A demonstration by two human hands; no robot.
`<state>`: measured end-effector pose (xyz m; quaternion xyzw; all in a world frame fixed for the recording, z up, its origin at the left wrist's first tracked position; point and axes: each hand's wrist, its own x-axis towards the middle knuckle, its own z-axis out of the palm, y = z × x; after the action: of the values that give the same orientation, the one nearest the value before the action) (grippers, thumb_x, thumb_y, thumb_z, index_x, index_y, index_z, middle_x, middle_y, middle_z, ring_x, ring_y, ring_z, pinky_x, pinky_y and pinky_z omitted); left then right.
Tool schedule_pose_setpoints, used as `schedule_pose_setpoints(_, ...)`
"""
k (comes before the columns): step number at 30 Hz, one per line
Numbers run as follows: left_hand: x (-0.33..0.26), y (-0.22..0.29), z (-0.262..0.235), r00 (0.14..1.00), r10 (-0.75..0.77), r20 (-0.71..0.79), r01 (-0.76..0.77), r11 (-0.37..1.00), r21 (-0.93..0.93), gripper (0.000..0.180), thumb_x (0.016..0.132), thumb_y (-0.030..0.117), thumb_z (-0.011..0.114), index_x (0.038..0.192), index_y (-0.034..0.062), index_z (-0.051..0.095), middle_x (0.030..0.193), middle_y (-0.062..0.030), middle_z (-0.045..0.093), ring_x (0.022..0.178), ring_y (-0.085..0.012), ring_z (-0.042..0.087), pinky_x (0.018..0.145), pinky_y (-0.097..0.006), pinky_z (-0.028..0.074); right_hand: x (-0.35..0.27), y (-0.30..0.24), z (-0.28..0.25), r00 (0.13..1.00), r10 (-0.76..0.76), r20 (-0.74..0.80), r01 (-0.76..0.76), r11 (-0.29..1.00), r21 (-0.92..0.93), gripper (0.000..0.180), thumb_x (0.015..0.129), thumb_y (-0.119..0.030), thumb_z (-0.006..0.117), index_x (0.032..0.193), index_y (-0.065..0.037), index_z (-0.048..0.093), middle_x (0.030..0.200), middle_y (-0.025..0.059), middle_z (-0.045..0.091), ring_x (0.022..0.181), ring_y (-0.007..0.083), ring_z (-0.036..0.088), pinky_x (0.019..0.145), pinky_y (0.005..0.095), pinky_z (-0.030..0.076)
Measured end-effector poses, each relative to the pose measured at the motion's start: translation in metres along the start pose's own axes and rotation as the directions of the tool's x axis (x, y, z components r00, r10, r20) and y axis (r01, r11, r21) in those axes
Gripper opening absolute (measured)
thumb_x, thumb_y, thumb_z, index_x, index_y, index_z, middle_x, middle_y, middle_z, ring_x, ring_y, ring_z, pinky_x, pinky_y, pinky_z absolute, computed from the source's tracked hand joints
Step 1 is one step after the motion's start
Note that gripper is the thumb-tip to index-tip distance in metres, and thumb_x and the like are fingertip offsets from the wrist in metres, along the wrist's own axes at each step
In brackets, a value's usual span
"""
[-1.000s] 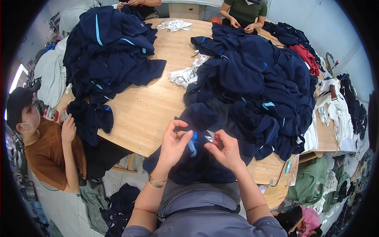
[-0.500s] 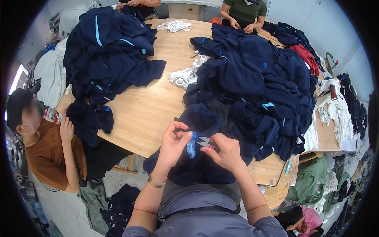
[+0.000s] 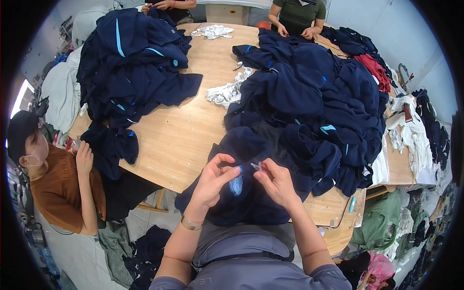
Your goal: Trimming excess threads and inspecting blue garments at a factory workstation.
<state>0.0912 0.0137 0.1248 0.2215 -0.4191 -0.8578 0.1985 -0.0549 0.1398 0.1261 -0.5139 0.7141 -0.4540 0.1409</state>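
Wooden table (image 3: 188, 140): hands (image 3: 241, 181) pinch blue label (image 3: 236, 185).

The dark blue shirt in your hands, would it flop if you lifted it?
Probably floppy: the dark blue shirt sags over the table edge. Likely light, since the left hand bunches it easily. It shouldn't roll.

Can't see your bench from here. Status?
Left hand pinching navy garment at blue patch. Right hand holding small snips. Navy pile crowds behind.
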Motion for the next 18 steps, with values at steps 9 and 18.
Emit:
schedule_pose_setpoints(9, 0.002, -0.005, 0.003, 0.999, 0.046, -0.003, -0.046, 0.998, 0.040, 0.023, 0.084, 0.005, 0.062, 0.106, -0.0006, 0.060, 0.086, -0.0034, 0.063, 0.078, -0.0062, 0.057, 0.072, -0.019, 0.045, 0.004, -0.015, 0.012, 0.964, -0.170, -0.202, 0.207, 0.962, 0.179, 0.023, 0.076, -0.009, 0.071, 0.093, -0.003, 0.058, 0.066, 0.0032, 0.058, 0.055, 0.0099, 0.054, 0.051, 0.0224, 0.042)
schedule_pose_setpoints(18, -0.003, -0.001, 0.010, 0.993, 0.114, 0.042, -0.120, 0.965, 0.233, 0.030, 0.077, -0.002, 0.068, 0.106, -0.0008, 0.060, 0.090, -0.0042, 0.062, 0.079, -0.0074, 0.057, 0.072, -0.019, 0.047, 0.011, -0.012, 0.011, 0.928, 0.304, 0.217, -0.364, 0.603, 0.710, 0.015, 0.087, -0.016, 0.061, 0.085, -0.001, 0.058, 0.062, -0.0058, 0.051, 0.053, 0.0009, 0.043, 0.046, 0.0175, 0.031)
